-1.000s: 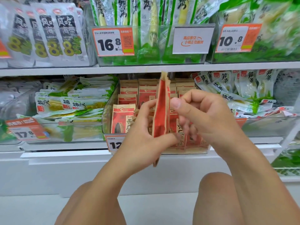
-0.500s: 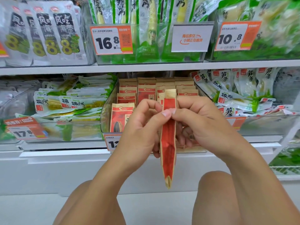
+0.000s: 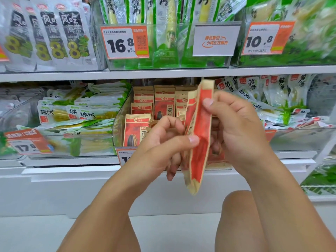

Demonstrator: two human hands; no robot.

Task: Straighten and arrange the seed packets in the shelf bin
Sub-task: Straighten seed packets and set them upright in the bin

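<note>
A red and tan seed packet is held edge-on in front of the clear shelf bin, upright and slightly tilted. My left hand pinches its lower middle with the thumb on the near face. My right hand pinches its upper part, thumb on the red face. Behind them, several matching seed packets stand in rows inside the bin; one packet stands at the front left. My hands hide the bin's right front part.
White bamboo-shoot packs fill the bin to the left, more packs the bin to the right. An upper shelf carries bins with price tags. My two knees are low in view, close to the white shelf base.
The packet has been raised from hanging low below the bin's front to in front of the bin. My right thumb moved up it; my left thumb now sits lower on it.
</note>
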